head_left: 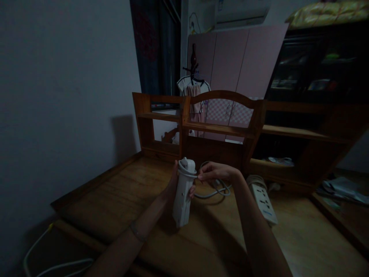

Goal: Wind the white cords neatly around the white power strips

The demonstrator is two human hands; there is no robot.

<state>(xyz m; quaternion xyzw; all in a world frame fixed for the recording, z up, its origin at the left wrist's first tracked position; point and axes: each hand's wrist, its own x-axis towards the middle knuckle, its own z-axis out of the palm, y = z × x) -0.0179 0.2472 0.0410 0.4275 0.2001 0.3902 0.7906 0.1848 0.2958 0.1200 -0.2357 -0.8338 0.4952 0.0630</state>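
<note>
white plastic power strip (183, 196) held upright over the near middle of the brown wooden desk (115, 200), left hand (172, 185) closed around it. right hand (215, 172) pinching its thin white cord (211, 194) beside the top. seemingly early: one loop wound, rest slack to the right. no writing readable, even on the second white socket strip (263, 200).

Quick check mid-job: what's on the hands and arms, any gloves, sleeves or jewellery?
No gloves on the left hand or right hand, and no sleeves in view on either arm. A thin band circles the left wrist. The light is too dim to tell rings.
</note>
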